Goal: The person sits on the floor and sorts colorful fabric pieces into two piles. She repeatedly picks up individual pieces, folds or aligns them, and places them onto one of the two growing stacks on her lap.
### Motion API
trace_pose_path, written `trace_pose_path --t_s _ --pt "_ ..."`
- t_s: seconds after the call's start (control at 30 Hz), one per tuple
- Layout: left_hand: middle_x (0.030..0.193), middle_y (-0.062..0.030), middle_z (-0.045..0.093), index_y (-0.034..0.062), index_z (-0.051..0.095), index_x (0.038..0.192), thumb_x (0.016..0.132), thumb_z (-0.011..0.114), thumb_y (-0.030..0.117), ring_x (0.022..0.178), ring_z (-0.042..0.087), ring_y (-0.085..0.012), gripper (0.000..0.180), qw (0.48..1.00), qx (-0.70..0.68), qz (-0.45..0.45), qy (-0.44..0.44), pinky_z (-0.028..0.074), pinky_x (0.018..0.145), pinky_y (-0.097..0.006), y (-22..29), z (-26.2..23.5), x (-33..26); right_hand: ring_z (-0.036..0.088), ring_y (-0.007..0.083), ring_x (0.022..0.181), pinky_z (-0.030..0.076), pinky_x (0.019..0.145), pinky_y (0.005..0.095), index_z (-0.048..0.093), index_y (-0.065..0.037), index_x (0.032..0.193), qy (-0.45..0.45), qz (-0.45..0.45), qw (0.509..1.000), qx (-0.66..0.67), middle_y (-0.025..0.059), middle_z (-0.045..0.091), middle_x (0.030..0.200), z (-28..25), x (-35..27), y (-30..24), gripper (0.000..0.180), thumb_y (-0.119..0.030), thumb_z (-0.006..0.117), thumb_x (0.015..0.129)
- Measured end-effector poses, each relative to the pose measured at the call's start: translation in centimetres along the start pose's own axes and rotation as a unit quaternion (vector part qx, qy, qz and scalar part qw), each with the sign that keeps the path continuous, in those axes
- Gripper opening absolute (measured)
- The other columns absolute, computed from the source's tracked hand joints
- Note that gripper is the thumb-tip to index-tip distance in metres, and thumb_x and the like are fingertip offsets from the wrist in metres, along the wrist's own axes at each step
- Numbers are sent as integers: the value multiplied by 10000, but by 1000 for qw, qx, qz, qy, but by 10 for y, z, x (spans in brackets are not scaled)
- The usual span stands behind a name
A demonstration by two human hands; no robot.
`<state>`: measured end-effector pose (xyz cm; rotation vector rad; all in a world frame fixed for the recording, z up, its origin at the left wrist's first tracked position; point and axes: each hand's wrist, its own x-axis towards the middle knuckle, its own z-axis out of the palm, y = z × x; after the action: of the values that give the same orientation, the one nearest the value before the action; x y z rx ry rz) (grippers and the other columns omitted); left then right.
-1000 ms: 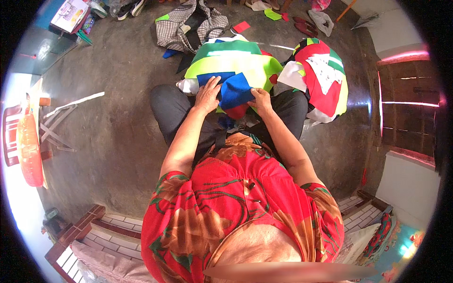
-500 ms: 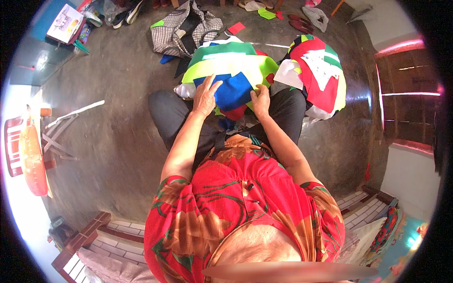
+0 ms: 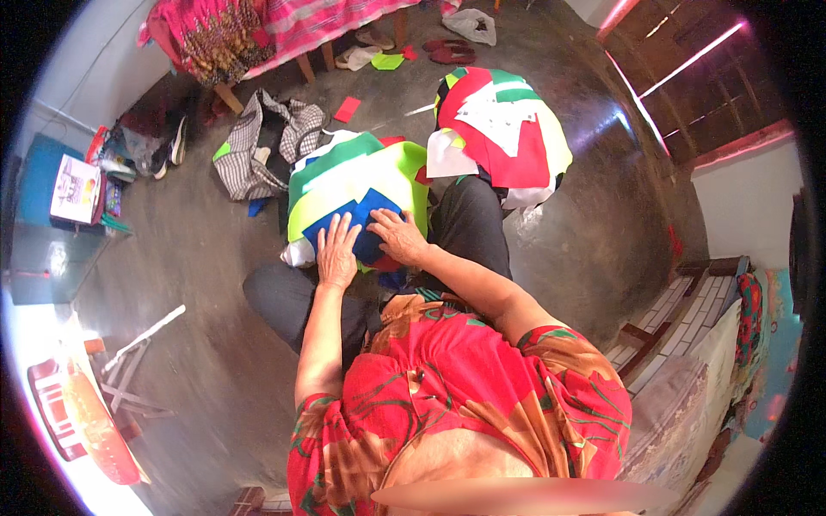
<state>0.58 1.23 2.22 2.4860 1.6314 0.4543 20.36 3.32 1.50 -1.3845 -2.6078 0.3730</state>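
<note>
You're pressing your left hand and right hand flat, fingers spread, gripping nothing, on the blue cloth in your lap; it's looking soft, light—pinch its edges.

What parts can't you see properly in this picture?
- Blue cloth, head view: partly covered by the left hand and right hand.
- Lower layers of the cloth pile: hidden beneath the top pieces.
- Paper on the teal box: print too small.
- Red chair: washed out by glare at the rim.
</note>
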Motion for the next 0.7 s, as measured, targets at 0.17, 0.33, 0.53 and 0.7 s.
trace_pose_path --t_s 0.17,0.33,0.53,0.7 --pt "1504 -66 281 100 425 1354 678 557 -35 1414 211 -246 701 994 -36 -4 -107 171 1125 -517 4 9 -3 341 295 1329 310 1004 557 521 -141 1214 -16 31 998 61 120 377 1428 -6 -2 1 484 -190 686 762" --pt "1487 -56 311 144 430 1351 636 573 -51 1407 234 -255 755 992 -74 -16 -100 174 1114 -534 7 2 -4 513 312 1165 383 944 487 564 -116 1167 134 21 983 128 134 518 1274 -53 -2 11 396 -215 644 792" --pt "1480 -66 319 156 405 1355 610 584 -52 1411 226 -258 794 994 -65 -12 -90 163 1117 -534 3 12 -4 623 317 935 501 778 406 600 -77 1022 347 62 933 72 135 643 986 -159 9 114 249 -166 655 795" --pt "1495 -60 281 169 386 1361 638 565 -64 1409 218 -255 780 994 -37 -3 -100 174 1118 -526 0 16 -4 580 317 1055 476 865 415 583 -85 1112 329 280 901 -32 121 608 1141 -202 10 220 346 -154 680 787"
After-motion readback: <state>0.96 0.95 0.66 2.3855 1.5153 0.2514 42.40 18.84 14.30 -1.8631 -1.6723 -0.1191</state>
